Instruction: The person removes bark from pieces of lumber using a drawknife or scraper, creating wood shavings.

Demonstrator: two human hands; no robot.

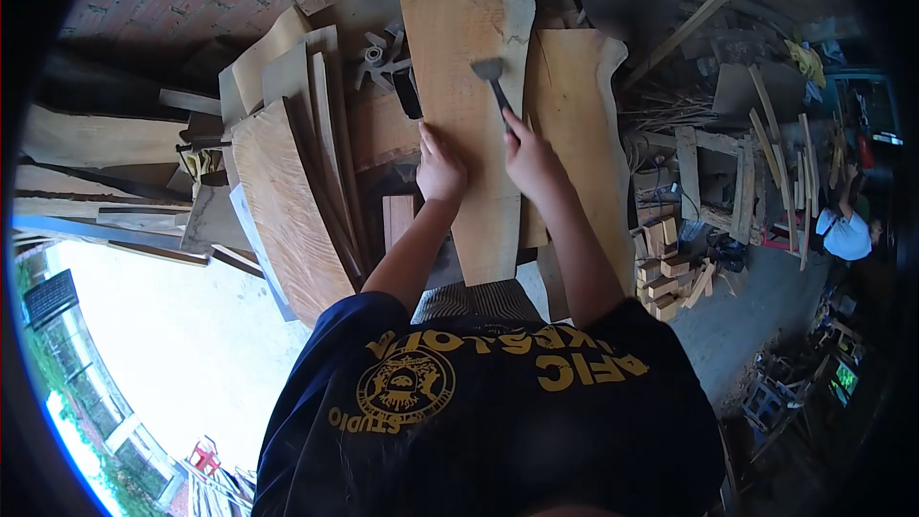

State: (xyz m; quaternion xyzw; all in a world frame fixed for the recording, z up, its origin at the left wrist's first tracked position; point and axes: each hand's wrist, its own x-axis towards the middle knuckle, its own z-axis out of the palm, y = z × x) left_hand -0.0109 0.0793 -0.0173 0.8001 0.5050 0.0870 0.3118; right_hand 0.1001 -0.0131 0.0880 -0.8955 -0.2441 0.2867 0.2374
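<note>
A long, pale wooden board (469, 153) lies in front of me, its narrower end close to my body. My right hand (529, 161) is closed round the dark handle of a scraper (488, 70), whose flat blade rests on or just above the upper part of the board. At the board's left edge, my left hand (440, 168) holds it, with the fingers pointing away from me. The underside of that hand's grip is hidden.
Another wide board (579, 134) lies to the right, and a wavy-grained board (282, 201) leans at the left. A metal fan-like part (375, 56) sits behind. Small wooden blocks (661, 273) are stacked at right. Another person (847, 233) is at the far right.
</note>
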